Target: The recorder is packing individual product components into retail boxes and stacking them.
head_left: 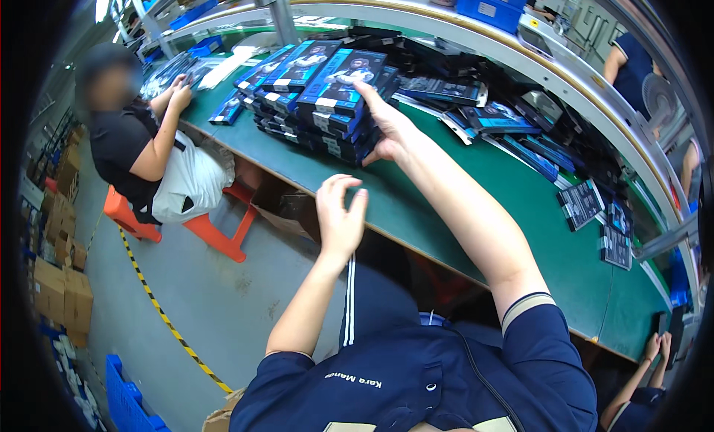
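Observation:
A stack of flat dark blue and black printed boxes (338, 82) stands on the green table (424, 209), in several layers and uneven columns. My right hand (387, 127) rests against the right side of this stack. Its fingers reach onto the top box and its thumb lies lower down the side, spread apart from them. In the air in front of the table edge is my left hand (341, 220), fingers loosely bent and thumb apart, nothing in it. The nearest boxes to it are those at the front of the stack.
More flat boxes (498, 118) lie heaped behind on the right; a few (581, 205) lie farther right. A person on an orange stool (216, 235) works at the left. Above the table runs a shelf with a blue bin (491, 8). An open carton (290, 205) stands below the edge.

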Tool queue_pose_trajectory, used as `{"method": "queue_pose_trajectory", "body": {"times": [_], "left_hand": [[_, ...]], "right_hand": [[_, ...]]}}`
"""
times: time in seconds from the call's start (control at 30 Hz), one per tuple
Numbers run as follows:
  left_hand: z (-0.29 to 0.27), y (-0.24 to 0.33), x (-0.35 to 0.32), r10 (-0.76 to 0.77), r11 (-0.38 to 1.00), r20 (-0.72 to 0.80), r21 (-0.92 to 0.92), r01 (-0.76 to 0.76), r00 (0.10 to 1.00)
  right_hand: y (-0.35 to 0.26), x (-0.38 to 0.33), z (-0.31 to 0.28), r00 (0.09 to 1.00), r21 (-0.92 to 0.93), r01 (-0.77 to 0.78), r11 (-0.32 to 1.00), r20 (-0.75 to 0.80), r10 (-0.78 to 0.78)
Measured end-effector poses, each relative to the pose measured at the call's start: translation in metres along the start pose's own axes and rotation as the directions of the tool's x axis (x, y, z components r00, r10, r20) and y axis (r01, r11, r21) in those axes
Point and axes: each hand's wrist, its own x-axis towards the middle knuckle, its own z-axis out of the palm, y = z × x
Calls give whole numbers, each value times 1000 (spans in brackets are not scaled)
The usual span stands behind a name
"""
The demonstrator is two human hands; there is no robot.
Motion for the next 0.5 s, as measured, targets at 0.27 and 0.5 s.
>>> {"method": "queue_pose_trajectory", "body": {"times": [0.27,0.5], "left_hand": [[25,20,-5,43,886,116,454,-92,992],[31,21,1,78,875,152,463,-141,985]], "right_hand": [[21,3,15,989,152,151,977,-24,-149],[38,18,-10,943,259,234,937,175,-283]]}}
